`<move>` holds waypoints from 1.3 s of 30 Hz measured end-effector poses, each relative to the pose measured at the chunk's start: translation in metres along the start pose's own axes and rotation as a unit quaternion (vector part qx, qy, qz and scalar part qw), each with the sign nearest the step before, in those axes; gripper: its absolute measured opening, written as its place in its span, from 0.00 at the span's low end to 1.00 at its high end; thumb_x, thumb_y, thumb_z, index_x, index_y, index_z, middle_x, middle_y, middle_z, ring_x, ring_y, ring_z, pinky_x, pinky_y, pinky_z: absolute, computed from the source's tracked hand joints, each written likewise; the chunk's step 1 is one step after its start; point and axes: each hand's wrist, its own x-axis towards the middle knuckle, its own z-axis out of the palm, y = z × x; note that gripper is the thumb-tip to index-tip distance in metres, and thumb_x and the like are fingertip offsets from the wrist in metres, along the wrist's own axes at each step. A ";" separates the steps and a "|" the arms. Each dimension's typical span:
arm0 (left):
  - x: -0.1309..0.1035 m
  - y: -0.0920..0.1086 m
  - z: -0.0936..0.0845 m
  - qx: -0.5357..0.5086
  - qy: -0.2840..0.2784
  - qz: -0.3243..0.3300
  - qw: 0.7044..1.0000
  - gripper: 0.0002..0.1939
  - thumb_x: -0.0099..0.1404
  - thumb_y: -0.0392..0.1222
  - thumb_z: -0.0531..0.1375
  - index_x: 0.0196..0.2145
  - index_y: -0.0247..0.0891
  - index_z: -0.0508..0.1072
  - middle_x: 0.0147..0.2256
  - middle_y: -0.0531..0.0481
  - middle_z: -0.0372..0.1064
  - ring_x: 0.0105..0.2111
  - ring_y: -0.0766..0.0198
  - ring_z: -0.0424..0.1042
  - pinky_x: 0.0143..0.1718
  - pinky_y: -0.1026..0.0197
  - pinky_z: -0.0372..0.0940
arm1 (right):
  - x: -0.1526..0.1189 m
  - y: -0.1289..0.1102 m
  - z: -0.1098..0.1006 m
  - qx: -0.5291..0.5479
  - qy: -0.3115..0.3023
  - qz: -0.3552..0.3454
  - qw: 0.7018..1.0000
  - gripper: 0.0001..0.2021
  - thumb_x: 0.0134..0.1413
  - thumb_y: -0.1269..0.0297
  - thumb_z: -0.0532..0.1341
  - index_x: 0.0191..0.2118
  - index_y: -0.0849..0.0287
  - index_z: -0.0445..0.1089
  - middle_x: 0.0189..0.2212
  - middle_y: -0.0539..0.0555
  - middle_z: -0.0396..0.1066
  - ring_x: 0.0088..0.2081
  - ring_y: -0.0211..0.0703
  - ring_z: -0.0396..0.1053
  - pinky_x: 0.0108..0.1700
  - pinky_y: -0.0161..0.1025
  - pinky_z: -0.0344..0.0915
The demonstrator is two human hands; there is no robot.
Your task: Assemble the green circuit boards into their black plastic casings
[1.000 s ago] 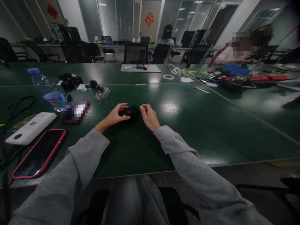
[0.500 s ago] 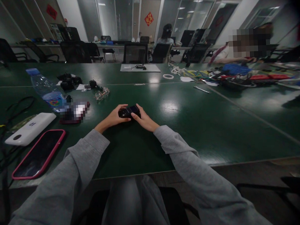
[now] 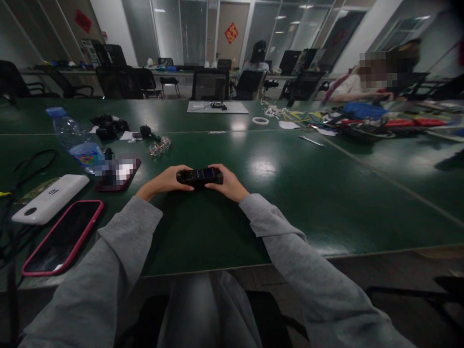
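Note:
A small black device (image 3: 199, 177) with a little dark screen is held level just above the green table (image 3: 295, 202), in front of me. My left hand (image 3: 166, 180) is closed on its left end, fingers behind and thumb along the near side. On the right end my right hand (image 3: 228, 183) grips it the same way, thumb on the near side. Nearest to my left hand lies a phone with a dark red edge (image 3: 134, 170), partly blurred out. A pair of glasses (image 3: 160, 146) rests beyond my left hand.
At the left are a plastic bottle (image 3: 77, 142), a white power bank (image 3: 50, 200), a red-cased phone (image 3: 63, 238) and black cables. Farther back stand a white board (image 3: 235, 107) and a tape roll (image 3: 260, 120). Cables and tools lie back right, near a seated person (image 3: 347, 87).
The black device has turned to lie more nearly straight across. My hands are slightly farther apart, and my right thumb has moved from its top to its near side.

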 end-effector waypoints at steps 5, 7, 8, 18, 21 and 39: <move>0.001 0.033 -0.008 -0.018 0.301 0.067 0.951 0.41 0.57 0.55 0.65 0.63 0.47 0.53 0.62 0.44 0.59 0.60 0.51 0.60 0.59 0.45 0.56 | 0.001 -0.023 -0.018 -0.036 0.257 -0.007 0.966 0.32 0.59 0.49 0.58 0.65 0.50 0.48 0.60 0.59 0.54 0.61 0.57 0.55 0.57 0.55 0.61; 0.001 0.033 -0.011 -0.018 0.329 0.057 0.942 0.38 0.60 0.55 0.62 0.63 0.48 0.51 0.62 0.45 0.57 0.61 0.52 0.58 0.60 0.45 0.54 | 0.001 -0.025 -0.024 -0.051 0.311 0.013 0.949 0.32 0.61 0.48 0.55 0.66 0.50 0.43 0.61 0.60 0.49 0.63 0.60 0.51 0.57 0.59 0.59; 0.002 0.030 -0.012 -0.020 0.323 0.048 0.945 0.37 0.61 0.55 0.61 0.63 0.47 0.51 0.62 0.44 0.58 0.61 0.52 0.58 0.60 0.45 0.54 | 0.002 -0.023 -0.025 -0.052 0.323 0.023 0.945 0.32 0.62 0.48 0.54 0.66 0.49 0.42 0.61 0.60 0.48 0.63 0.61 0.49 0.57 0.60 0.59; 0.005 -0.003 0.018 -0.044 0.068 0.016 0.997 0.38 0.56 0.46 0.65 0.61 0.42 0.56 0.58 0.39 0.63 0.58 0.50 0.63 0.58 0.42 0.56 | 0.004 0.023 -0.017 -0.113 0.338 0.050 0.933 0.31 0.58 0.49 0.57 0.62 0.57 0.50 0.54 0.63 0.56 0.57 0.57 0.54 0.59 0.60 0.54; 0.005 -0.005 0.018 -0.032 0.062 0.017 0.997 0.34 0.57 0.45 0.64 0.60 0.41 0.59 0.53 0.41 0.69 0.54 0.53 0.67 0.56 0.45 0.59 | 0.005 0.035 -0.019 -0.162 0.366 0.085 0.913 0.30 0.57 0.52 0.58 0.60 0.59 0.52 0.52 0.62 0.58 0.55 0.57 0.56 0.59 0.61 0.52; 0.004 -0.007 0.023 0.121 0.204 -0.065 0.969 0.27 0.63 0.57 0.58 0.53 0.38 0.66 0.45 0.44 0.67 0.33 0.64 0.69 0.37 0.58 0.67 | 0.016 0.057 -0.017 0.252 0.246 0.260 0.899 0.22 0.44 0.48 0.65 0.42 0.56 0.65 0.40 0.54 0.69 0.43 0.45 0.68 0.45 0.42 0.67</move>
